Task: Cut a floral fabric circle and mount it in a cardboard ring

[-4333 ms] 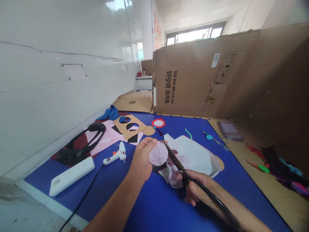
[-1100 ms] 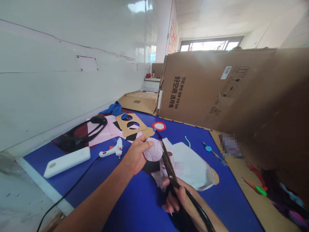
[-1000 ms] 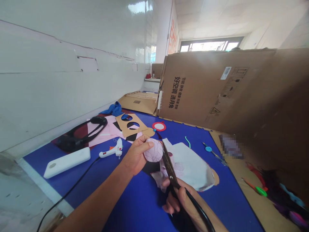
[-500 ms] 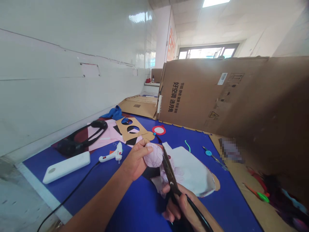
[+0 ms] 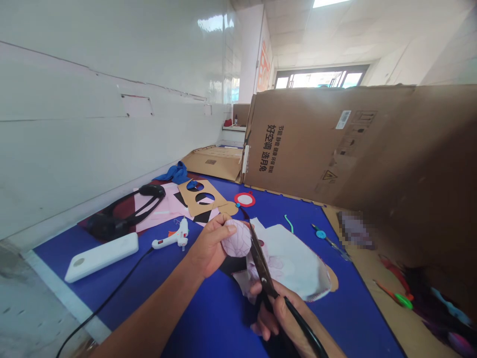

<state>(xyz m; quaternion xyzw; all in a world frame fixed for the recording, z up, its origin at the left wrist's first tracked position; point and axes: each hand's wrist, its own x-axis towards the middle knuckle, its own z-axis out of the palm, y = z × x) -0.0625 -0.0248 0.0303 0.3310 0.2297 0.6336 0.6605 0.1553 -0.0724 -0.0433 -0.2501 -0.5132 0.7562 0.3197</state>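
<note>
Pinching the round fabric piece (image 5: 237,244) in your left hand (image 5: 208,248), you gripped black scissors (image 5: 261,263) in your right hand (image 5: 278,313), blades at its right edge.

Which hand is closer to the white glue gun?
Left. The left hand, holding a round fabric piece, sits just right of the glue gun; the right hand, gripping scissors, is farther off, lower right.

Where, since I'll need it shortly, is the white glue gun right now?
In the head view, the white glue gun lies on the blue mat, left of the left hand and right of the white block.
</note>
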